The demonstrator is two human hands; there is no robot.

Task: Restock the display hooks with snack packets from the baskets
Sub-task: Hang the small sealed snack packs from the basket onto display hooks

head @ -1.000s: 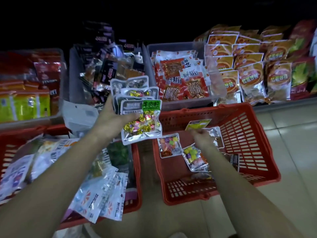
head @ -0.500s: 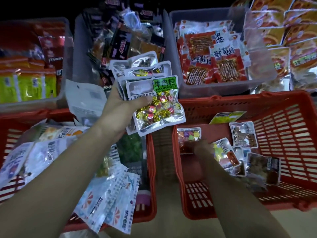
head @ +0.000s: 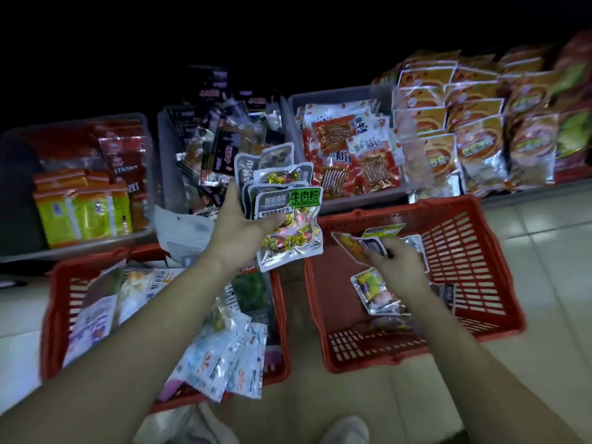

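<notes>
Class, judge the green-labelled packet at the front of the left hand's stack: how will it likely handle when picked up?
Probably floppy: the packet is thin clear film, bulging round loose wrapped pieces. Likely slippery, since the film shines. Probably light: the left hand holds several at once.

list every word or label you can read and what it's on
"牛肉粒": green label on the front packet of the stack the left hand grips.
"NIUROULI", roughly: small letters under it.
Grey panel beside that label: blurred.
Red packets in the grey bin: large characters, unreadable.
The held packet the right hand pinches: blurred.
Blue-and-white packets in the left red basket: blurred.
</notes>
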